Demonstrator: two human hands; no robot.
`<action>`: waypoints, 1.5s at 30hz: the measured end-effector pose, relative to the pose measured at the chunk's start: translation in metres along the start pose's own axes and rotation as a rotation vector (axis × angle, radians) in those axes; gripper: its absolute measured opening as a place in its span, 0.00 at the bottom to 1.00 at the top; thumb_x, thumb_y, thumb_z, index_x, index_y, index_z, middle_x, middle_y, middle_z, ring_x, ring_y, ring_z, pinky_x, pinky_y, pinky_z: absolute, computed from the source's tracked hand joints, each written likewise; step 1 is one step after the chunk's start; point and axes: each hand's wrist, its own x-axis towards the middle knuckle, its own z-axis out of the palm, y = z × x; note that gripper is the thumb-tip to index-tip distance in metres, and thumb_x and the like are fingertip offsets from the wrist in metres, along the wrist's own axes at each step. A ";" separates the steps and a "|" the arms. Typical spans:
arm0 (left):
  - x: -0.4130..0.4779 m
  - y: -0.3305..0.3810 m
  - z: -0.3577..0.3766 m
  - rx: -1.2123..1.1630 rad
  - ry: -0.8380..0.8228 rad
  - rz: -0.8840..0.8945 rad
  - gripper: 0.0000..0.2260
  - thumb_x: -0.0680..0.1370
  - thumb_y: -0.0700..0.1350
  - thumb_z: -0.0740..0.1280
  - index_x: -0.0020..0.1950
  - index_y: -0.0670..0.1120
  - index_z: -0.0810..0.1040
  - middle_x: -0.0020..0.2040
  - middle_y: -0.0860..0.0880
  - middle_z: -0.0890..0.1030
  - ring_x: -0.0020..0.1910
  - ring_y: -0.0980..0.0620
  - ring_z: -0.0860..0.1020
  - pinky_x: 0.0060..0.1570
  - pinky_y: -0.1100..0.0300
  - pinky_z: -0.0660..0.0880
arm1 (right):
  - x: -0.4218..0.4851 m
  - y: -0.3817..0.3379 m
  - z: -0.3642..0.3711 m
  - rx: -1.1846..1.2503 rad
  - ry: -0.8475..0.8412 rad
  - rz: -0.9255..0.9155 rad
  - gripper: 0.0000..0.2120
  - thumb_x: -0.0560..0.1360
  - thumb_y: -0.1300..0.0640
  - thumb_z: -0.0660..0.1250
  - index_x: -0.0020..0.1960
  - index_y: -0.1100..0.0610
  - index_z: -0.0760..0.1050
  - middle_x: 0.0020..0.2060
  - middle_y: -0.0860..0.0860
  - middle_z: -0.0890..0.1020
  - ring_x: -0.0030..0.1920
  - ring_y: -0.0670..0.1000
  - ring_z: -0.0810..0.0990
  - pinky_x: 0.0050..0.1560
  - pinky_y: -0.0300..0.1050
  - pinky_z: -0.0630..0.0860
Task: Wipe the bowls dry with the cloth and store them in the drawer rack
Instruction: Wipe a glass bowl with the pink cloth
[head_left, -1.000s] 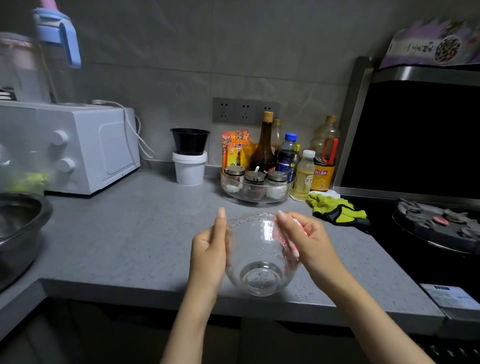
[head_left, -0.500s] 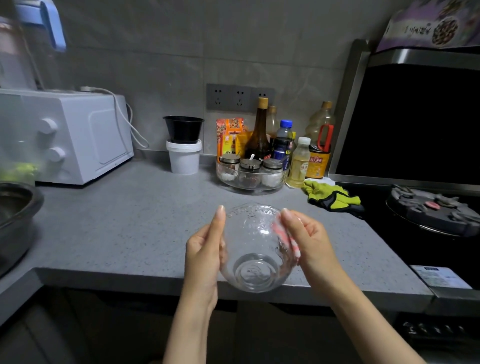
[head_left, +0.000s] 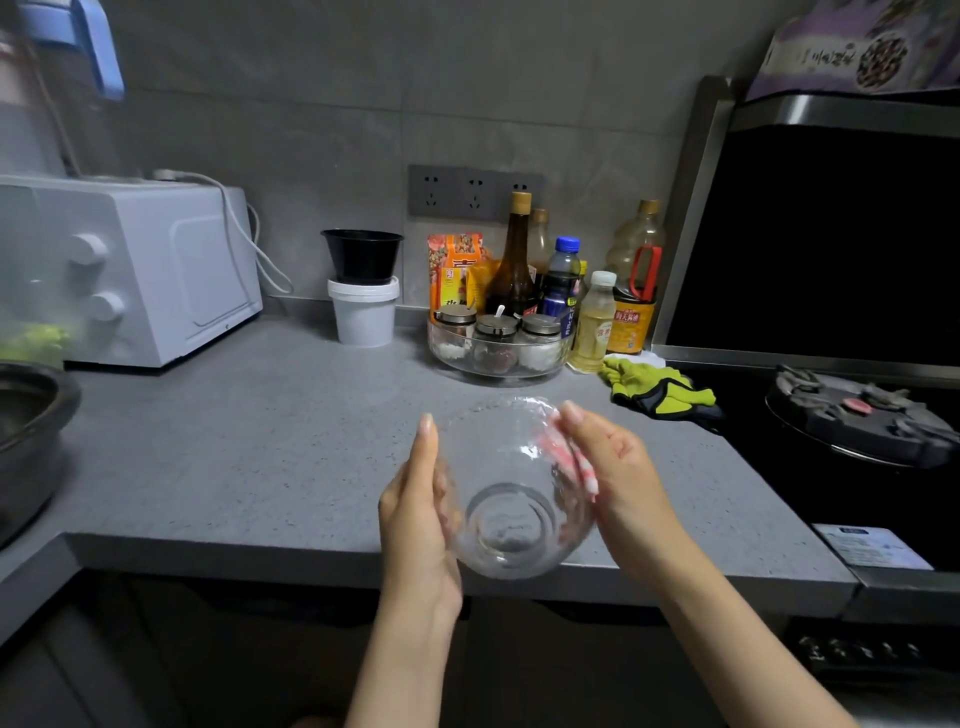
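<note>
Grey worktop (head_left: 234, 467) lies below a glass bowl (head_left: 511, 519). The left grip (head_left: 418, 519) presses its side, fingers straight; the right grip (head_left: 621, 473) apparently pinches a cloth (head_left: 569, 457) against it.

The bowl (head_left: 511, 499) is hanging over the desk's (head_left: 260, 441) front edge, between the left hand (head_left: 421, 514) and the right hand (head_left: 618, 478), with the cloth (head_left: 571, 457) lying between the right hand and the bowl. The oven (head_left: 156, 270) is sitting at the back left corner, with a tub (head_left: 363, 317) to its right. The jar tray (head_left: 498, 358) is standing before the bottles (head_left: 514, 260), and a glove (head_left: 657, 389) is lying at the right edge.
</note>
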 end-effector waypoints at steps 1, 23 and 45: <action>-0.001 0.000 -0.002 0.033 -0.003 0.000 0.24 0.66 0.67 0.71 0.39 0.46 0.75 0.41 0.43 0.74 0.42 0.46 0.70 0.44 0.49 0.67 | 0.000 0.003 -0.001 -0.012 -0.010 0.011 0.20 0.69 0.40 0.66 0.34 0.57 0.77 0.30 0.53 0.79 0.31 0.54 0.77 0.38 0.44 0.75; 0.004 0.025 0.008 0.529 -0.374 0.140 0.21 0.70 0.62 0.64 0.28 0.47 0.71 0.22 0.50 0.65 0.21 0.55 0.64 0.25 0.66 0.64 | 0.006 -0.022 -0.013 -0.239 -0.235 0.049 0.19 0.74 0.44 0.62 0.35 0.58 0.77 0.27 0.54 0.78 0.27 0.49 0.75 0.35 0.39 0.73; 0.002 0.008 0.007 0.261 -0.371 0.033 0.19 0.71 0.57 0.66 0.24 0.50 0.67 0.20 0.52 0.63 0.17 0.57 0.60 0.19 0.68 0.58 | 0.011 -0.029 -0.014 -0.116 -0.172 0.158 0.19 0.74 0.48 0.62 0.27 0.53 0.76 0.23 0.47 0.76 0.21 0.45 0.72 0.29 0.34 0.72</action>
